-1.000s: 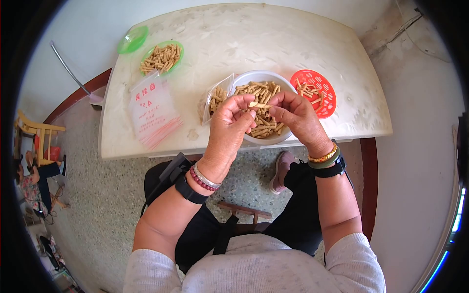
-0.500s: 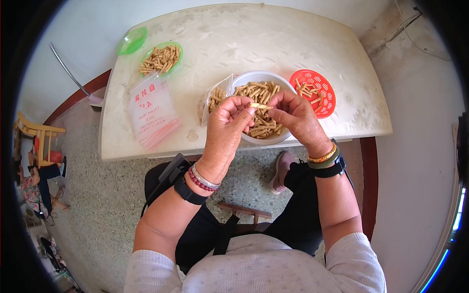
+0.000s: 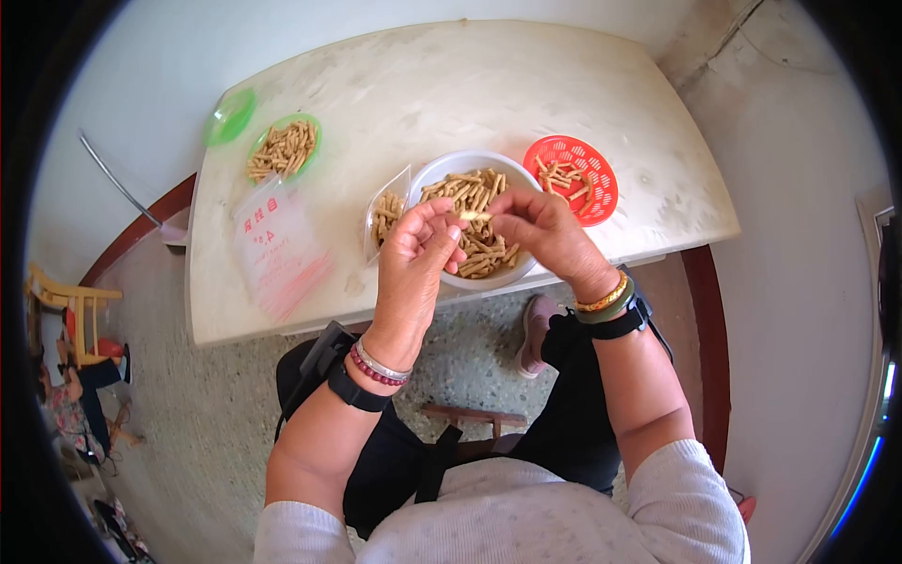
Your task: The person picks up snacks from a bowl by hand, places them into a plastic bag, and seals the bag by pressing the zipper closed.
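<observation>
Between my two hands, above the white bowl (image 3: 520, 274), a short pale-tan stick (image 3: 475, 215) is held level by its ends. The thumb and fingers of my left hand (image 3: 420, 246) pinch one end, and my right hand (image 3: 550, 235) pinches the other. Under my hands the bowl is full of similar tan sticks (image 3: 485, 256). Close to my left hand, a clear bag (image 3: 383, 218) with more sticks leans against the bowl. Right of the bowl stands a red perforated basket (image 3: 601, 193) with several sticks in it.
A green dish (image 3: 314, 141) of sticks and an empty-looking green dish (image 3: 231, 117) are at the far left of the pale table (image 3: 395, 85). Flat printed plastic bags (image 3: 282, 249) lie in front of them. Another person (image 3: 80, 409) is by a wooden chair (image 3: 89, 305) at left.
The view has shifted, so the table things appear farther left and mostly lower. Both hands still pinch the stick, which looks slightly turned and blurred.
</observation>
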The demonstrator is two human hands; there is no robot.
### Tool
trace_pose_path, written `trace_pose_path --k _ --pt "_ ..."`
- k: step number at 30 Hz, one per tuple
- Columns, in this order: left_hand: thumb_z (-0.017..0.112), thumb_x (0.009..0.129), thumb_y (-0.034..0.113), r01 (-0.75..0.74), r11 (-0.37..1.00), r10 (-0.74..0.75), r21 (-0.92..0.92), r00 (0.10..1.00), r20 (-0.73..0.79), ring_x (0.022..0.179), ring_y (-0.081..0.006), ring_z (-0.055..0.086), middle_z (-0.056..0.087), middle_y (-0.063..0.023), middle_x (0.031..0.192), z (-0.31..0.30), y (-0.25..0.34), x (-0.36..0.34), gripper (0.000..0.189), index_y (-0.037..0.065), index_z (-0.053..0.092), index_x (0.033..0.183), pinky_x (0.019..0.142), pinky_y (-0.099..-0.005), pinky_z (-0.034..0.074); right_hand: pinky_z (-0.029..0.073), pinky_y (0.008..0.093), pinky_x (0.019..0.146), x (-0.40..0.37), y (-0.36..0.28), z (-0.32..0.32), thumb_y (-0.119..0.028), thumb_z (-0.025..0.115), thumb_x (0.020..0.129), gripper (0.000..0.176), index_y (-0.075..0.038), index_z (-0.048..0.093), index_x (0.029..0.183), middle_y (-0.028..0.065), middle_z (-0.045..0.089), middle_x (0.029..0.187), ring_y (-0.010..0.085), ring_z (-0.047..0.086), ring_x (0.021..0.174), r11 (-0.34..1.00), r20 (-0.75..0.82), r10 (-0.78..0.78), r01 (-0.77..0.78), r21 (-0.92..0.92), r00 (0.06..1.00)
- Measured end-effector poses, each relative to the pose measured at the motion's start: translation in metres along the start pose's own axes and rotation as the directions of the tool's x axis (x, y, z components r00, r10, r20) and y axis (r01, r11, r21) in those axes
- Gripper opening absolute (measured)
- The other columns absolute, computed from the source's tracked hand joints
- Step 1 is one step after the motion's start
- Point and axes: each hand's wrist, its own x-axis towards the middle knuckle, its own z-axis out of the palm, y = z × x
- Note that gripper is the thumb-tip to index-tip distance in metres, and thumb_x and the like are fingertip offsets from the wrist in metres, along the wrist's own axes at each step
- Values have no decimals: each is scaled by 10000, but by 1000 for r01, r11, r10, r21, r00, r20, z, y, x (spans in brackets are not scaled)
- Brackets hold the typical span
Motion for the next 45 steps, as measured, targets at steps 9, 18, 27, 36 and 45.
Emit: trace_pose_path --k 9,18,27,36,45 --pt "572 909 58 55 995 -62 88 996 72 673 -71 543 633 -68 938 -9 -7 -2 208 11 574 1112 592 -194 444 471 212 653 3 34 -106 -104 627 862 140 11 628 942 2 625 781 66 568 713 682 -590 -172 -337 -649 789" --pt "543 949 142 171 962 -206 213 967 153 609 -29 491 601 -17 803 -10 6 -6 194 17 593 1088 542 -161 400 477 215 661 11 49 -101 -110 622 873 170 8 629 994 27 634 809 75 589 748 919 -547 -123 -114 -378 828" --pt "532 922 115 186 819 -468 542 763 445 672 -48 544 598 -7 784 -7 -19 -20 164 0 611 1009 579 -196 457 516 344 655 32 30 -26 -67 637 779 131 -19 650 901 136 663 781 273 656 732 688 -160 -335 125 -715 929" --pt "559 906 96 63 780 -454 623 742 493 682 -66 554 611 -22 783 -9 -25 -24 159 -17 599 1011 601 -219 480 494 400 731 56 55 20 -190 712 747 219 -60 648 911 123 613 876 311 614 814 456 -9 -366 171 -873 930" --pt "557 911 110 117 820 -416 560 793 445 660 -58 551 619 -14 793 -17 -20 -17 157 0 602 1013 576 -212 467 485 398 729 52 51 23 -174 713 742 190 -49 615 846 113 611 863 296 606 811 503 -15 -270 128 -855 963"
